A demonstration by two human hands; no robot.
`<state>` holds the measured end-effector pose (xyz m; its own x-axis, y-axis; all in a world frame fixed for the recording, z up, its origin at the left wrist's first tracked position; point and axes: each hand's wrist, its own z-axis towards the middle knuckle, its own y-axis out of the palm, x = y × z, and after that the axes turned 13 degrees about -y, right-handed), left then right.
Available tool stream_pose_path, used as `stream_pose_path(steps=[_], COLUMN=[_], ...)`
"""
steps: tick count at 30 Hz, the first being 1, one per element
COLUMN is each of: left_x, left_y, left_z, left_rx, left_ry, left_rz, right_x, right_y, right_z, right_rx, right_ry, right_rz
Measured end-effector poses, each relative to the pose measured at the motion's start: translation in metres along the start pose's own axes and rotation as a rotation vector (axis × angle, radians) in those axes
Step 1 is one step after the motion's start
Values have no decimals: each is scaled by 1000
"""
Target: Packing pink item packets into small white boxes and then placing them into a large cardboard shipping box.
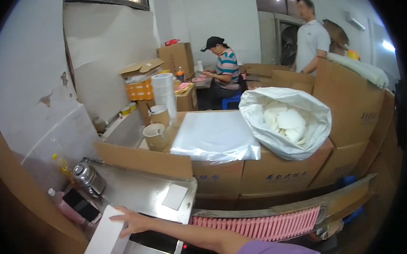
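A long white block (101,236), box-shaped with smooth sides, stands at the lower left on the metal work surface (128,180). I cannot tell whether it is a box or stacked paper. From the lower right my right arm, in a purple sleeve, reaches across to it. My right hand (134,221) grips the block's upper right edge, fingers over the top and thumb against the side. Below the wrist is a dark opening (154,240) in the metal. My left hand is not in view. A white square sheet (174,197) lies farther right.
A phone (81,205) and a steel flask (88,178) stand left of the metal surface. Cardboard flaps border it. A rack of pink packs (262,225) runs to the right. Beyond, cartons carry plastic sheets (213,133) and a white sack (285,123). Two people are farther back.
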<state>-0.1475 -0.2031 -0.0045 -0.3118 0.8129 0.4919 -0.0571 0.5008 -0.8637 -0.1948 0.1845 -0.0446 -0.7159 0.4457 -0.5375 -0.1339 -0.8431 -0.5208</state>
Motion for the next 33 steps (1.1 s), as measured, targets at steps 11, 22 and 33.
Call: stream_pose_path(steps=[11, 22, 33], left_x=[19, 24, -5], left_y=[-11, -17, 0], left_z=[-23, -31, -9], left_rx=[47, 77, 170], left_ry=[-81, -90, -74], left_rz=[99, 56, -66], right_x=[-14, -32, -36], right_y=[4, 21, 24], right_z=[-9, -7, -4], right_rx=[-47, 35, 101], right_ry=[90, -23, -14], right_rz=[105, -201, -227])
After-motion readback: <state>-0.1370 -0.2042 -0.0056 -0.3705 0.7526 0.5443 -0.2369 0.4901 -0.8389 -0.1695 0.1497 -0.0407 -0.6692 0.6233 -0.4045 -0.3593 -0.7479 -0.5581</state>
